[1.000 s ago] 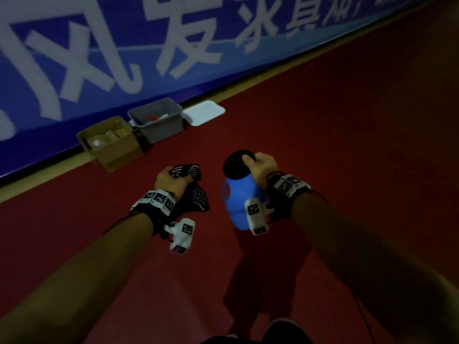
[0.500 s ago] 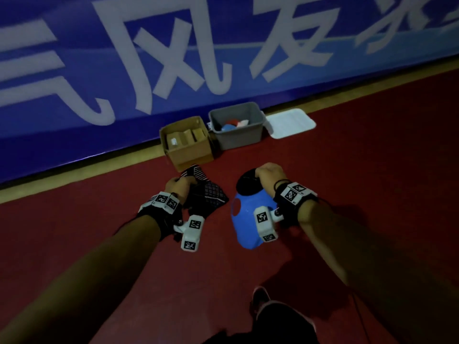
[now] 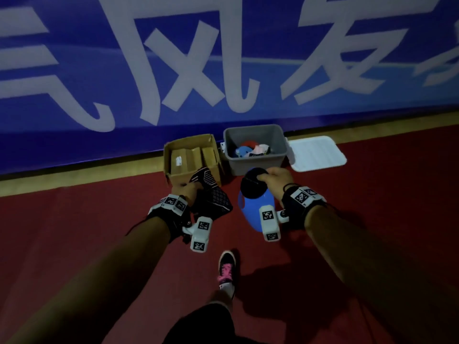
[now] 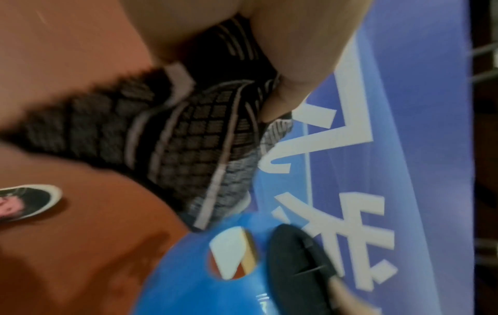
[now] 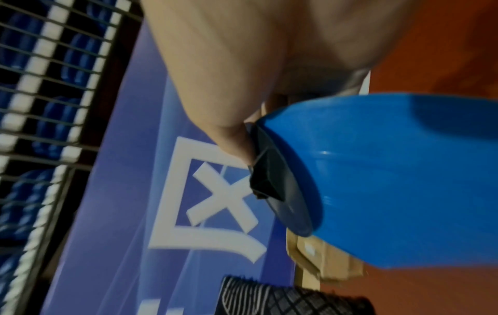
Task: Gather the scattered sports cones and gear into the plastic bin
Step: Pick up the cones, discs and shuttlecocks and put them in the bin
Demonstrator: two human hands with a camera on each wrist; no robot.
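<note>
My left hand (image 3: 185, 189) grips a black knit pad with a grid pattern (image 3: 214, 197), also filling the left wrist view (image 4: 188, 132), where my fingers (image 4: 285, 89) curl over its edge. My right hand (image 3: 275, 177) pinches a blue disc cone (image 3: 255, 209) together with a flat black disc (image 3: 252, 184) lying on it; the right wrist view shows my thumb (image 5: 229, 132) on the black disc (image 5: 280, 185) against the blue cone (image 5: 404, 181). The grey plastic bin (image 3: 255, 161) stands on the floor just beyond both hands, with red, blue and white gear inside.
An open cardboard box (image 3: 191, 155) holding smaller boxes sits left of the bin. The bin's white lid (image 3: 315, 153) lies on the floor to its right. A blue banner wall (image 3: 223, 58) runs behind them. My shoe (image 3: 228, 269) is on the red floor below my hands.
I have walked toward the bin, which has come closer and nearer the middle of the view. Both hands keep hold of the same things. One foot has stepped forward.
</note>
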